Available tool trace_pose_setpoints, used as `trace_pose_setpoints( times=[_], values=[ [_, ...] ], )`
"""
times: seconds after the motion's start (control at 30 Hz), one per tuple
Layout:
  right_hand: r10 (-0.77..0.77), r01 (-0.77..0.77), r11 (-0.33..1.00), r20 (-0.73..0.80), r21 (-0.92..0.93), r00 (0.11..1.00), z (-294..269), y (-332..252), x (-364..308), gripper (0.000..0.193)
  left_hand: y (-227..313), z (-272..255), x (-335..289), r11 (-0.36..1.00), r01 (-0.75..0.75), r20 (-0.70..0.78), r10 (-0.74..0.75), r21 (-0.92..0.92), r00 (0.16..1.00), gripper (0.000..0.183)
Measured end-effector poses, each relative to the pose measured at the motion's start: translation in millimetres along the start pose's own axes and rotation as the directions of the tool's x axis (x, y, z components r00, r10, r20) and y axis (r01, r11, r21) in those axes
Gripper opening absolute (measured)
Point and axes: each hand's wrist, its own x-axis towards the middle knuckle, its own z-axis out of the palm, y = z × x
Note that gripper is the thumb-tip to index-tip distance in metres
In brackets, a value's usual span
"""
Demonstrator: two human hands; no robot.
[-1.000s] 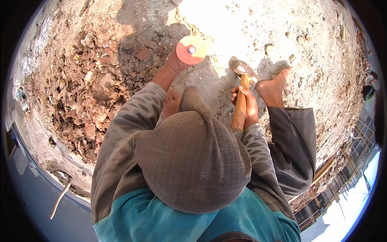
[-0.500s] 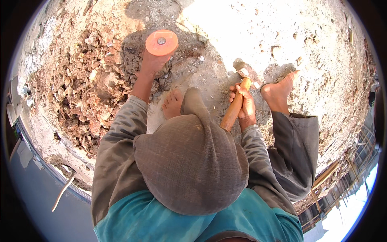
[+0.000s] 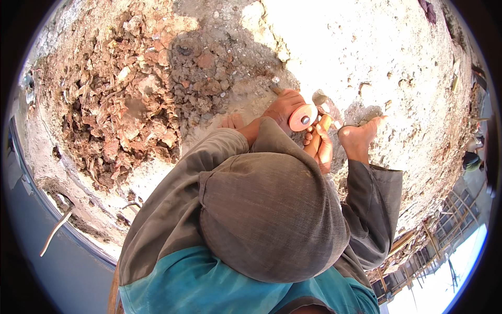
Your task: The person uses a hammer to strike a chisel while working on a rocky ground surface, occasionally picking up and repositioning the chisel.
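Note:
My left hand (image 3: 284, 107) is closed round a chisel (image 3: 298, 123) with a round orange hand guard; its struck end shows as a dark spot in the disc's middle. A short length of the shaft pokes out on the far side of the fist, over the dirt. Just right of the disc, my right hand (image 3: 325, 150) grips a hammer (image 3: 312, 147) by its thick wooden handle. The metal head lies beyond the fingers, low over the ground, and is partly washed out by sunlight. Disc and hammer are very close; whether they touch I cannot tell.
My bare right foot (image 3: 361, 135) rests right of the hammer. A heap of reddish-brown broken rubble (image 3: 125, 115) spreads at the left. A grey-brown cloth head covering (image 3: 272, 214) hides the lower middle. Wooden poles (image 3: 402, 243) lie at the lower right, and a stick (image 3: 55, 233) juts out lower left.
My left hand has come right and nearer with the chisel, from beside the rubble to next to the hammer. My right hand keeps its hold on the hammer.

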Motion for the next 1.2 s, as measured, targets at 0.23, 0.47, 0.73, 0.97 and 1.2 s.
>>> trace_pose_setpoints(
  times=[0.23,0.47,0.73,0.97,1.2],
  values=[
    [-0.227,0.213,0.925,-0.006,-0.316,0.974,23.5,-22.8,-40.4,0.025,-19.5,0.4,8.5,0.976,0.197,-0.191,-0.212,-0.098,0.958,0.036],
    [-0.838,0.903,0.308,0.364,-0.300,0.407,144.2,-101.3,-126.8,0.030,-35.0,5.6,9.5,0.889,0.375,-0.057,-0.402,-0.263,0.914,0.036],
    [-0.570,0.590,0.274,0.366,-0.760,0.736,104.6,-30.9,-92.7,0.017,-44.6,-13.0,-3.5,0.976,0.161,-0.067,-0.172,-0.144,0.983,0.031],
    [-0.564,0.684,0.428,0.416,-0.591,0.713,108.0,-63.4,-111.9,0.016,-56.7,-4.7,-22.8,0.963,0.229,-0.055,-0.238,-0.143,0.970,0.036],
    [-0.366,0.419,0.392,0.279,-0.819,0.888,89.5,-22.9,-88.8,0.019,-56.9,-10.7,-19.1,0.992,0.099,0.041,-0.096,-0.076,0.995,0.040]
  ],
)
